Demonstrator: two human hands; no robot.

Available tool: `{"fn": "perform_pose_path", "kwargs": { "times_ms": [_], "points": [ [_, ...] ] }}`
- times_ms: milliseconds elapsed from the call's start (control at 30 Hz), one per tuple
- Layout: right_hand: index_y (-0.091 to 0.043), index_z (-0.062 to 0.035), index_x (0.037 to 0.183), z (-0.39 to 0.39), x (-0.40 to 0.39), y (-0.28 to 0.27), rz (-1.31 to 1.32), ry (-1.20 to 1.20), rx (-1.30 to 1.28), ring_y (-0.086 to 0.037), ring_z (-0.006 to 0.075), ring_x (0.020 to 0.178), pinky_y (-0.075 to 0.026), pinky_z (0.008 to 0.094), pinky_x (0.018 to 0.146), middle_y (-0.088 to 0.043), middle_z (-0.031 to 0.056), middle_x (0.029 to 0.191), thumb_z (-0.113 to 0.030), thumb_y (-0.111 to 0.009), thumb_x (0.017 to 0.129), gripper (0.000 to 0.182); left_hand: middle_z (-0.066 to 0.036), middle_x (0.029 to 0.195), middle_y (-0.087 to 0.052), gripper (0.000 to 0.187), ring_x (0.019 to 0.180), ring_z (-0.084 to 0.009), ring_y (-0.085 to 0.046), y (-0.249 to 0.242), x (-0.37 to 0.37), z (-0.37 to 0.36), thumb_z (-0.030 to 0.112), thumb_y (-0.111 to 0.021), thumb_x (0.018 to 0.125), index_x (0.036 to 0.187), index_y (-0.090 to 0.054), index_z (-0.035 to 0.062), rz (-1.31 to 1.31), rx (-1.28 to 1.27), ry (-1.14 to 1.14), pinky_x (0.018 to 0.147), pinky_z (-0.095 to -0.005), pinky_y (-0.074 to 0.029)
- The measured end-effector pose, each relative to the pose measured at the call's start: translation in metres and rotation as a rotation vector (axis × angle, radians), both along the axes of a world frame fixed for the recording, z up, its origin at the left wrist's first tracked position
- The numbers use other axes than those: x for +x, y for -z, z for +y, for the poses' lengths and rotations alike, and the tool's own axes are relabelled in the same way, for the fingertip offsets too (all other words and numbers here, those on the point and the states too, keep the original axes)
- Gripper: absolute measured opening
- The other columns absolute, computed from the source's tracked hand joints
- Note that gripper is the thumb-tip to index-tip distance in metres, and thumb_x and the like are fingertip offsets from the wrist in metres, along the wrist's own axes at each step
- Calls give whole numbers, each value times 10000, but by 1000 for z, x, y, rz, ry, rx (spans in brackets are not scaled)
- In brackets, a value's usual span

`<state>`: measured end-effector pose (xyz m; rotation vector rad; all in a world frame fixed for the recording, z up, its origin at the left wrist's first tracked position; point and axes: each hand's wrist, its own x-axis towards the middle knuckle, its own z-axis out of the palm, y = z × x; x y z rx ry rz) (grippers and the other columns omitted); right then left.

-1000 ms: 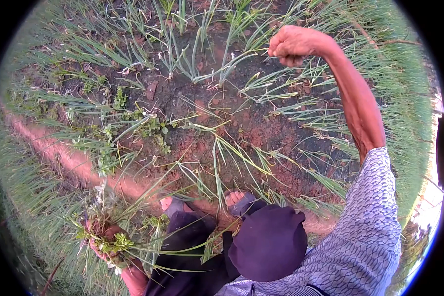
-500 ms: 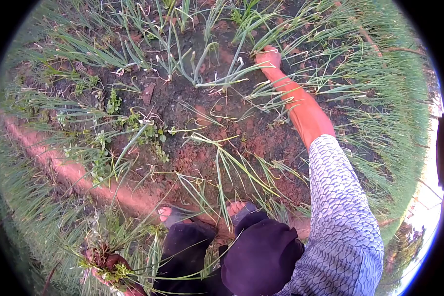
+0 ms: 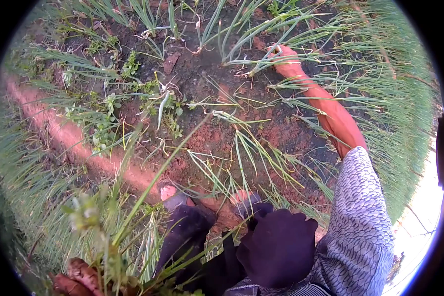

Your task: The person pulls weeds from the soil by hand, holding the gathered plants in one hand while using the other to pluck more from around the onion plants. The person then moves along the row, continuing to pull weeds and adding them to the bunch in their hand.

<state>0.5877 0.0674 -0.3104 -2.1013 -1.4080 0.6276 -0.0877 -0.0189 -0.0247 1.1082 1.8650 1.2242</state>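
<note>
My right hand point(image 3: 287, 64) reaches far out over the bed, its fingers curled together low among green onion plants point(image 3: 227, 56). What it grips, if anything, is too small to make out. At the bottom left, my left hand point(image 3: 81, 278) is closed around a bunch of pulled weeds point(image 3: 106, 256). Blurred stalks and a pale flower head from that bunch rise close to the camera. Between my hands and feet, long onion leaves point(image 3: 241, 153) lie bent over the reddish soil point(image 3: 202, 143).
Low broad-leaved weeds point(image 3: 103, 128) grow at the left. A bare earth ridge point(image 3: 69, 138) runs diagonally to my feet point(image 3: 170, 192), with more onion rows beyond. A dark cap point(image 3: 278, 249) sits at the lower middle. Dense onion leaves point(image 3: 394, 108) fill the right side.
The view has shifted, so the plants appear lower right or higher. My left hand has come down and nearer the camera with its weeds. My right hand stays low among the onions, fingers still curled.
</note>
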Motion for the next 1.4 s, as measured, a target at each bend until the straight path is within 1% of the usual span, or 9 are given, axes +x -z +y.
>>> {"fn": "perform_pose_path", "kwargs": {
  "times_ms": [100, 333, 800, 867, 933, 1000, 1067, 1233, 1400],
  "points": [
    [-570, -43, 812, 22, 10, 14, -428, -68, 126, -569, 389, 722, -466, 442, 643, -584, 199, 739, -158, -573, 756, 128, -89, 1068, -534, 490, 905, -221, -529, 4, -2, 0, 367, -559, 793, 1153, -480, 45, 2, -17, 1, 718, -342, -487],
    [-599, -40, 767, 37, 10, 8, -650, -306, -10, -577, 383, 672, -464, 453, 581, -548, 215, 672, -223, -612, 759, 184, -90, 1039, -545, 453, 875, -214, -535, 16, -7, 10, 343, -548, 800, 1129, -496, 36, -6, -47, 3, 699, -335, -488],
    [-577, -33, 762, 31, 8, -5, -215, 11, 40, -596, 370, 672, -486, 442, 601, -585, 185, 688, -170, -583, 750, 138, -92, 982, -566, 385, 813, -202, -548, 30, -13, 10, 296, -526, 814, 1081, -528, 19, 21, -140, 18, 660, -321, -490],
    [-594, -24, 775, 31, 26, 23, -497, 59, 47, -589, 372, 667, -470, 427, 580, -595, 175, 707, -185, -577, 788, 163, -92, 973, -569, 376, 805, -201, -550, 27, -20, -2, 289, -523, 816, 1074, -533, 16, 33, -160, 1, 654, -318, -491],
    [-553, -23, 748, 30, 29, 26, -76, 68, 110, -586, 275, 591, -459, 388, 538, -588, 131, 656, -230, -585, 781, 213, -92, 965, -572, 367, 796, -199, -552, 26, -25, -8, 282, -519, 818, 1067, -538, 14, 45, -180, -9, 649, -316, -491],
    [-543, -15, 738, 31, 7, -11, -17, 20, -6, -588, 197, 566, -454, 361, 520, -591, 98, 632, -231, -583, 785, 225, -93, 957, -575, 358, 787, -197, -554, 26, -25, -9, 275, -516, 820, 1060, -542, 11, 49, -201, -5, 643, -314, -491],
    [-562, -18, 786, 49, 9, 9, 182, 42, 14, -606, 256, 598, -458, 362, 541, -593, 116, 644, -198, -576, 783, 181, -93, 949, -578, 350, 778, -195, -556, 31, -20, -4, 268, -513, 822, 1053, -547, 8, 43, -218, 13, 638, -312, -492],
    [-532, -27, 765, 84, -6, 10, -483, -189, 276, -578, 313, 754, -471, 387, 580, -577, 125, 755, -185, -620, 733, 183, -94, 928, -585, 330, 756, -191, -560, 41, -10, 10, 251, -505, 827, 1036, -558, 2, 26, -234, 59, 624, -307, -492],
    [-560, -23, 850, 95, -12, 26, -562, -302, 111, -605, 322, 754, -523, 408, 612, -562, 195, 847, -63, -534, 744, 117, -94, 908, -593, 312, 734, -187, -565, 45, -6, 17, 234, -497, 832, 1019, -570, -4, 17, -245, 81, 610, -302, -493]
  ]
}}
